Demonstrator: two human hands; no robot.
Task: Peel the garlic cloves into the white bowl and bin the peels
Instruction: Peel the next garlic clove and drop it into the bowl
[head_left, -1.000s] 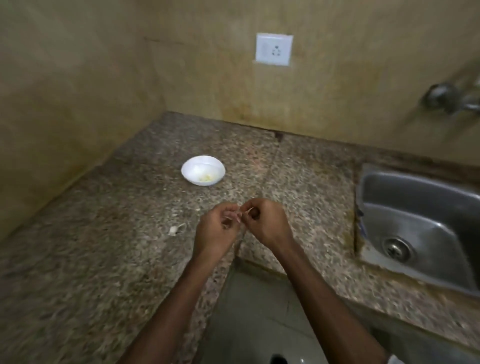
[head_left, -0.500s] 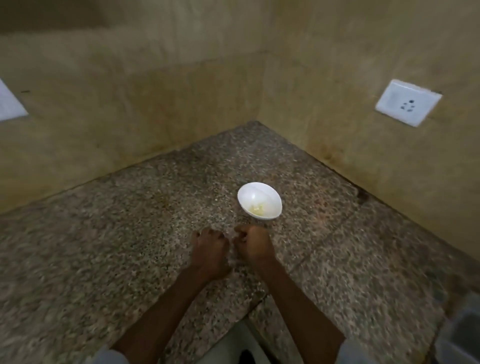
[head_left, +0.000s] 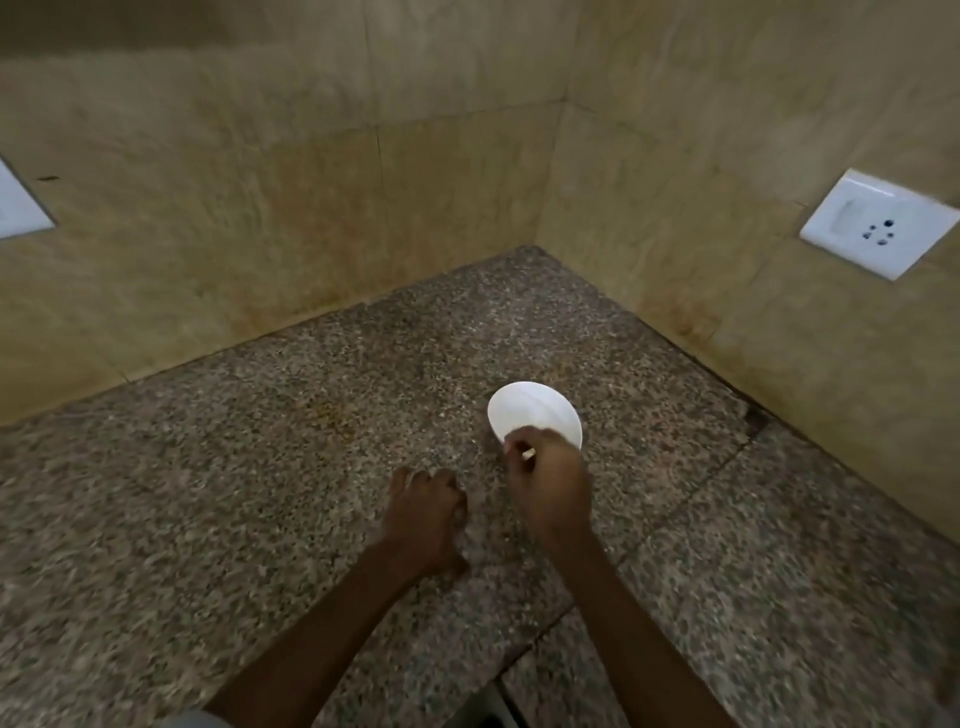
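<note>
right hand (head_left: 548, 493) pinches pale garlic clove (head_left: 528, 455) over white bowl (head_left: 530, 410) near rim | left hand (head_left: 426, 514) apart, curled on counter (head_left: 260, 493), contents hidden | clove light, firm, slippery (likely): pinch its ends

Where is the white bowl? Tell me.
In the head view, the white bowl sits on the counter right of centre, its near rim partly behind the right hand, near the wall corner.

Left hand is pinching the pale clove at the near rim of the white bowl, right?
No, the right hand pinches the pale clove at the near rim of the white bowl, as the head view shows. The left hand is curled off to the side, clear of the bowl.
</note>
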